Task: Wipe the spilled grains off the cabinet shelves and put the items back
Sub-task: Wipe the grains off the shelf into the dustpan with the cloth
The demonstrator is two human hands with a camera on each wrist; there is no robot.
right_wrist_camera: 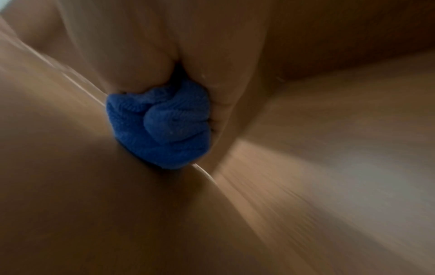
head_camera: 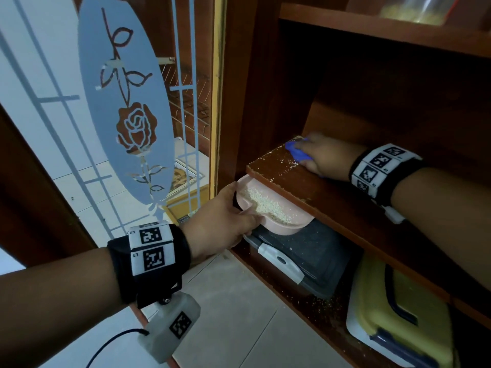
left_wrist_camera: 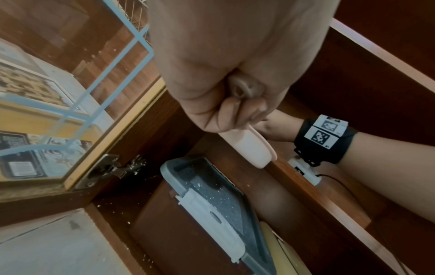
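A pink dish (head_camera: 281, 224) half full of pale grains (head_camera: 265, 204) sits just under the front edge of the middle wooden shelf (head_camera: 268, 168). My left hand (head_camera: 225, 221) grips its left end; from below, the left wrist view shows the dish (left_wrist_camera: 249, 148) held in my curled fingers (left_wrist_camera: 235, 115). On the shelf, my right hand (head_camera: 318, 155) grips a bunched blue cloth (head_camera: 296, 152) pressed to the wood near the left wall. Loose grains (head_camera: 288, 164) lie ahead of the cloth. The right wrist view is blurred, with the blue cloth (right_wrist_camera: 160, 126) in my palm.
Below the shelf lie a grey box with a white latch (head_camera: 300, 256) and a yellow and white case (head_camera: 398, 314), with grains scattered around them. A clear jar (head_camera: 417, 9) stands on the upper shelf. The glass door (head_camera: 125, 102) hangs open at left.
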